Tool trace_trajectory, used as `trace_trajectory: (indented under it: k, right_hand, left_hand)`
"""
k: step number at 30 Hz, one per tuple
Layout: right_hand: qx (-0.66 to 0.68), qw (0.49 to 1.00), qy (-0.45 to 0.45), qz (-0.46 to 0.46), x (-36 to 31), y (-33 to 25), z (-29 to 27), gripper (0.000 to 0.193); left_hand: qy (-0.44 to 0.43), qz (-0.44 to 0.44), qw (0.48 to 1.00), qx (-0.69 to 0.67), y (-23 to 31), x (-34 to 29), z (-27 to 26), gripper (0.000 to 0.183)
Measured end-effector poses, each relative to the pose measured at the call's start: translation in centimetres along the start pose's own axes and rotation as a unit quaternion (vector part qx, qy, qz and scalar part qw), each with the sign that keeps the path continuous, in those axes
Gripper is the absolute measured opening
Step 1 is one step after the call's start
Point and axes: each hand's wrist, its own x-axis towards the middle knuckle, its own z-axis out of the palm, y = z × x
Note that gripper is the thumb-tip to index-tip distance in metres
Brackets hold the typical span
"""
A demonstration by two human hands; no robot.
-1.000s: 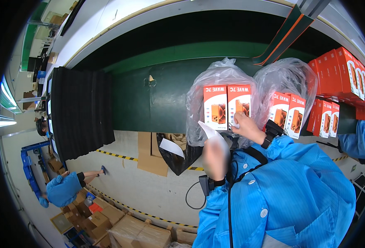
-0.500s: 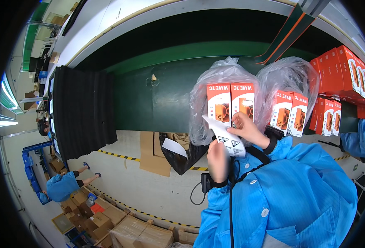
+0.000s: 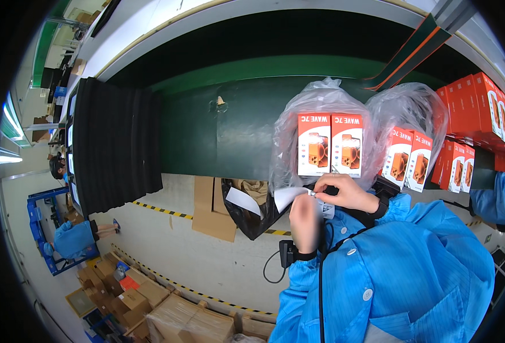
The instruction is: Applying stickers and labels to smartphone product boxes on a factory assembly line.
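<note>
Between my hands is a white sheet of printed labels (image 3: 285,198), its pale end curling out to the left, over the table's front edge. My left hand (image 3: 304,224), partly smeared, is closed on the sheet from below. My right hand (image 3: 348,192) pinches the sheet's upper part with thumb and forefinger, and its fingers cover some of the print. Just beyond stand two red-and-white boxes (image 3: 314,146) picturing an orange device, side by side in a clear plastic bag (image 3: 289,123). Neither hand touches these boxes.
To the right, a second plastic bag (image 3: 404,97) surrounds two similar boxes (image 3: 400,160), with more red boxes (image 3: 464,111) stacked beyond. Black foam-like sheets (image 3: 118,143) stand at the table's left end. Below the edge are a black bag (image 3: 249,220) and cardboard (image 3: 206,214). Another person (image 3: 75,239) is farther left.
My right hand has come down and nearer my left hand, now pinching the label sheet, which has tilted so its blank end points left. The person at far left has shifted.
</note>
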Motion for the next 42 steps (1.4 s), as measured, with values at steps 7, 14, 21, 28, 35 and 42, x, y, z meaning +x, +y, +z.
trace_trajectory:
  k: [7,14,21,28,35,42]
  right_hand:
    - [0.055,0.997,-0.022,0.054,1.7,1.0,1.1,0.013]
    - [0.036,0.991,-0.048,0.118,3.9,4.3,2.1,0.017]
    - [-0.126,0.984,0.015,0.122,6.2,7.1,2.2,0.017]
    - [-0.128,0.983,0.016,0.132,6.6,6.8,2.2,0.015]
    - [-0.156,0.986,0.020,0.063,6.5,7.5,2.2,0.013]
    - [-0.186,0.980,0.023,0.066,6.3,8.2,2.7,0.015]
  left_hand:
    - [0.014,0.036,0.995,0.091,1.5,0.4,-0.7,0.018]
    - [0.105,0.041,0.944,0.311,-2.0,1.9,-3.1,0.025]
    - [0.167,0.015,0.943,0.287,-2.8,2.3,-5.0,0.022]
    - [0.149,0.001,0.952,0.267,-2.6,2.4,-4.6,0.023]
    - [0.149,0.005,0.948,0.281,-2.2,2.4,-4.4,0.022]
    - [0.151,0.018,0.948,0.278,-2.0,2.0,-4.3,0.022]
